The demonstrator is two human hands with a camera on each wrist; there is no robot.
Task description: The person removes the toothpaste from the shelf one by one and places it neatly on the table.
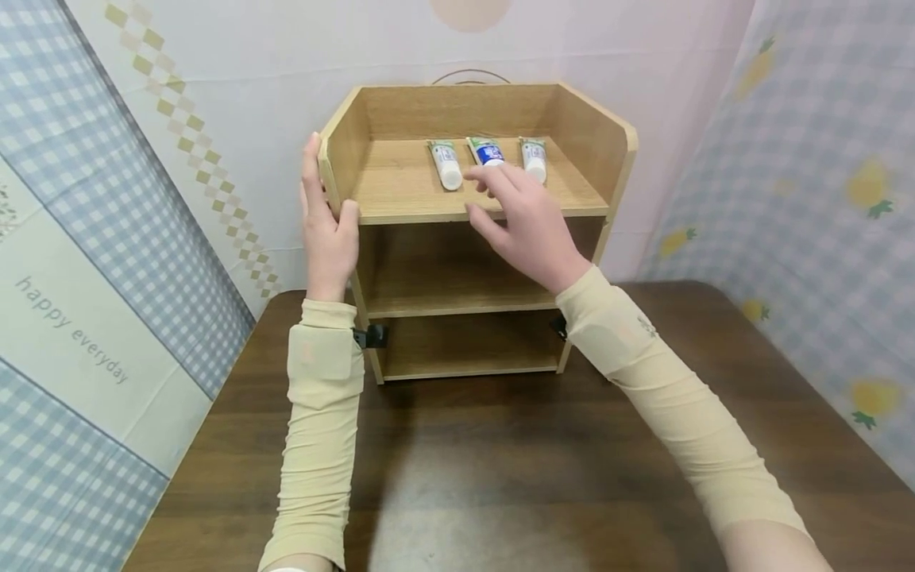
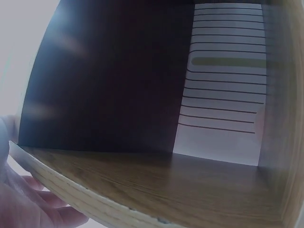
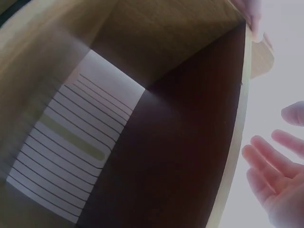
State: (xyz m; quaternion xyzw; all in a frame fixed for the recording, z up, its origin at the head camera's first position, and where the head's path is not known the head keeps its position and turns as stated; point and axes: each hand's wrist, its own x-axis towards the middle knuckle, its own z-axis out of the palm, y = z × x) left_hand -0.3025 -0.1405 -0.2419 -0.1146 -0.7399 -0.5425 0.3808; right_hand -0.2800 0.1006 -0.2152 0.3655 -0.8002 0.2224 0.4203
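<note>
A small wooden shelf unit (image 1: pixel 482 208) stands upright, its top level holding three tubes in a row: a white tube (image 1: pixel 447 165), a blue-and-white tube (image 1: pixel 488 151) and another white tube (image 1: pixel 534 161). With thumb at the front edge and fingers along the outside, my left hand (image 1: pixel 330 238) grips the unit's left side panel. Over the front of the top level hovers my right hand (image 1: pixel 532 226), fingers loosely bent and holding nothing. It partly covers the blue-and-white tube's cap; whether the fingertips touch that tube I cannot tell. The right wrist view shows its fingers (image 3: pixel 270 159) spread apart.
Below the top are two lower levels of the unit, open at the front. A dark wooden table (image 1: pixel 486 469) carries it. Patterned cloths hang behind and at both sides, including a blue checked cloth (image 1: pixel 164 151) on the left.
</note>
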